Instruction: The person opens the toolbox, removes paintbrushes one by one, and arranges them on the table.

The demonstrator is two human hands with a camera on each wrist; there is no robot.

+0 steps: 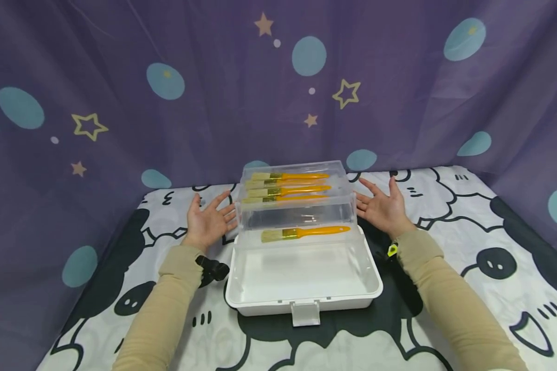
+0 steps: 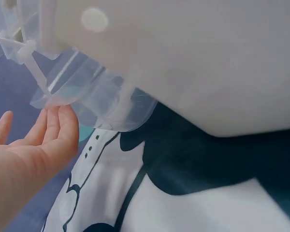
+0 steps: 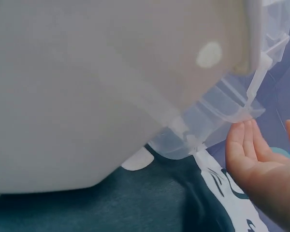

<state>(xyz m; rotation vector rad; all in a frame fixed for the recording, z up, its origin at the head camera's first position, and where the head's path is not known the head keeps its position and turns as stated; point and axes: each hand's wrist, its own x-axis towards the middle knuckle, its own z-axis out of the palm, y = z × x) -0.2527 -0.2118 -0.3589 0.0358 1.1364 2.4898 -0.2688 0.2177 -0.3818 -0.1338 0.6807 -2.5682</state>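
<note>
A white plastic box [image 1: 301, 305] stands open, its clear hinged upper section [image 1: 297, 212] folded up and back. One paintbrush [image 1: 325, 231] with a yellow-orange handle lies in the nearest clear part. Several more such brush shapes [image 1: 306, 190] show behind it; some may be reflections. My left hand [image 1: 209, 221] is beside the clear section's left end, palm up, fingers extended. On the other side, my right hand [image 1: 382, 208] mirrors it. Both wrist views show fingertips at the clear plastic edge, with the left hand [image 2: 43, 145] and right hand [image 3: 263, 159] apparently touching it.
A black-and-white cartoon cloth [image 1: 450, 278] covers the table. Behind it hangs a purple curtain [image 1: 223, 103] with stars and blue ovals. A latch [image 1: 306, 314] hangs at the box's front. Black straps with a camera [image 1: 213, 269] are on the wrist.
</note>
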